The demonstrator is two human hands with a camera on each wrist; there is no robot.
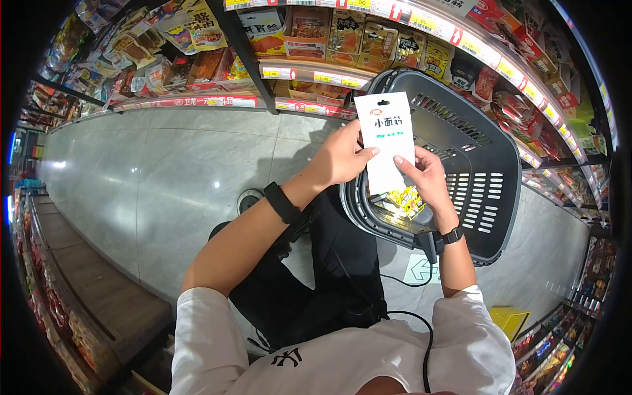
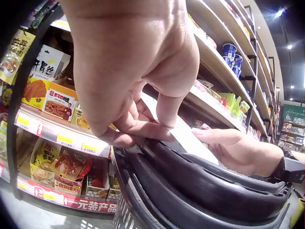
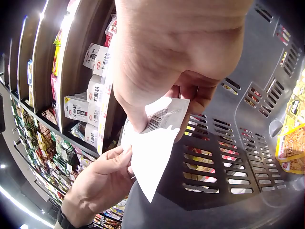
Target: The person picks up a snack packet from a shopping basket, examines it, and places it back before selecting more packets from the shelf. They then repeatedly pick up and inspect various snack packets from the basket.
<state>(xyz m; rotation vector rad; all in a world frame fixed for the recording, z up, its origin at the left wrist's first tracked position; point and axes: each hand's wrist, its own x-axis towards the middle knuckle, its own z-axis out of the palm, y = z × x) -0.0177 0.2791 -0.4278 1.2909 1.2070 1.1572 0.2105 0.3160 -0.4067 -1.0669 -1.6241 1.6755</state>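
Observation:
Between both hands, over the shopping basket (image 1: 471,125), is a white snack packet (image 1: 387,168) with a hang hole at its top and dark Chinese print. My left hand (image 1: 339,157) pinches its left edge, thumb on the face and fingers behind. On the opposite edge, the thumb of my right hand (image 1: 429,179) presses the face in the same kind of pinch. In the right wrist view a barcode shows beside the right thumb on the packet (image 3: 157,143), and glare whitens the rest. Yellow packets (image 1: 409,204) lie inside the dark grey basket.
Shelves of packaged snacks (image 1: 309,33) with price strips (image 1: 322,76) stand just beyond the basket. Grey tile floor (image 1: 164,164) stretches to the left. Black cables (image 1: 429,329) hang near the torso, and a yellow object (image 1: 508,321) stands at the lower right.

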